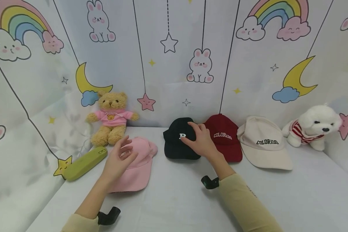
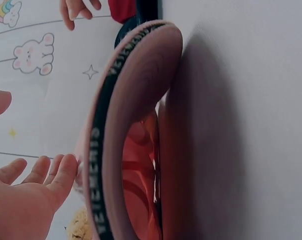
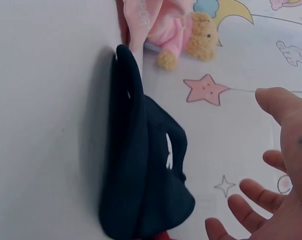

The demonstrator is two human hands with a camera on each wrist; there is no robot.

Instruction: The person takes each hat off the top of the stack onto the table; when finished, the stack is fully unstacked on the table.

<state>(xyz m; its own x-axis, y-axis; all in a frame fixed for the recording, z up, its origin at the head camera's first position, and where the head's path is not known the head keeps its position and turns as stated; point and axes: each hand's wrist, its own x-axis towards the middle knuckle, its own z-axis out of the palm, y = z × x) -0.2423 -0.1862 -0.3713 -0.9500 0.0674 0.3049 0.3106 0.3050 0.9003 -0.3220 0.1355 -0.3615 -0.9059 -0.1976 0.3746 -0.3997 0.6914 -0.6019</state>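
My left hand is over the pink cap, fingers loosely spread. In the left wrist view its fingertips come up against or very close to the crown; actual contact I cannot tell. The brim's underside and a dark lettered band face that camera. My right hand hovers by the black cap, thumb and fingers apart around its white letter. The right wrist view has a gap between those fingers and the black cap. A dark red cap stands just right of it.
Farther right are a cream cap and a white plush dog. At left sit a teddy bear in pink and a long green case. A patterned cloth backdrop rises behind the white table.
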